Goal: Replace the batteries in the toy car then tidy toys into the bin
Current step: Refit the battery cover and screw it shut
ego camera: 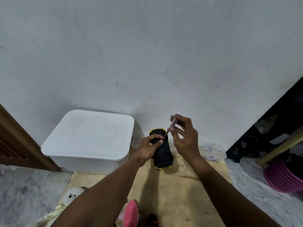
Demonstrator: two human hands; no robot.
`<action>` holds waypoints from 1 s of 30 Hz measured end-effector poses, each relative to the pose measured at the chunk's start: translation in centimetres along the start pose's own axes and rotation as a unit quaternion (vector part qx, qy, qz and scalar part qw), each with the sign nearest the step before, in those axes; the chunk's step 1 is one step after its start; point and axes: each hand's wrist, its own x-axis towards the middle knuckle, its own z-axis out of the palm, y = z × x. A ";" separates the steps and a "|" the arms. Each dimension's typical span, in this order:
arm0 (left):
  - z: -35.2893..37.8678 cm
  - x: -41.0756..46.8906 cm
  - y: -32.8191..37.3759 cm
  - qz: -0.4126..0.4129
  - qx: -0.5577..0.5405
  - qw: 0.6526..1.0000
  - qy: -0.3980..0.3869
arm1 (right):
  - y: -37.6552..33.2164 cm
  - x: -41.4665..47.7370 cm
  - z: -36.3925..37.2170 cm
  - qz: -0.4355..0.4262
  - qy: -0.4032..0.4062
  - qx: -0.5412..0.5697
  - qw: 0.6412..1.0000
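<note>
The toy car (162, 149) is held upside down above a sheet of tan board (180, 185) laid on the floor, its black underside facing up and its yellow bodywork showing at both ends. The left hand (150, 147) is closed around the car's far half, fingers curled over the chassis, thumb on top. The right hand (185, 136) pinches a screwdriver (170, 128) with a clear handle between thumb and fingertips; the remaining fingers are spread loosely. The shaft slants down and left, and its tip meets the car's underside beside the left thumb, probably at a screw, though blur prevents confirmation. To the left of the car, against the pale wall (147, 54), stands the white bin (88, 138) with its lid seated flat. To the right of the car, at the wall's base, sits a small clear plastic box (213, 151) with blue-marked contents; any print on it is too small to read. Near the lower edge lie a white plush toy (73, 194), a pink toy (131, 213) and a black object with red spots (152, 221). A pale strip (54, 213) at lower left carries lettering that cannot be read. A pink slotted basket (280, 177) rests on the grey speckled floor (24, 190) at the right, below dark shelving (270, 128). A brown wooden frame (19, 140) borders the left side. No brand marking is legible on the car.
</note>
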 end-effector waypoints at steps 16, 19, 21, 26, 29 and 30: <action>-0.1 0.0 0.3 0.005 0.005 1.000 -0.018 | 0.0 1.3 0.3 -0.053 -0.054 -0.044 0.996; -0.2 0.0 0.5 0.006 0.007 1.000 -0.006 | -0.4 1.4 0.1 -0.007 -0.051 -0.019 0.998; -0.5 0.1 0.4 0.001 0.009 1.000 -0.006 | -0.4 1.4 0.0 -0.005 -0.041 -0.026 0.999; -0.9 0.1 0.4 -0.003 0.008 1.000 -0.017 | 0.1 1.2 0.0 -0.046 -0.048 -0.038 0.997; -0.9 0.1 0.5 -0.010 0.009 1.000 -0.016 | 0.1 0.9 0.1 -0.030 -0.060 -0.038 0.997; -0.9 0.1 0.5 -0.011 0.012 1.000 -0.016 | 0.1 0.9 0.1 -0.032 -0.055 -0.045 0.997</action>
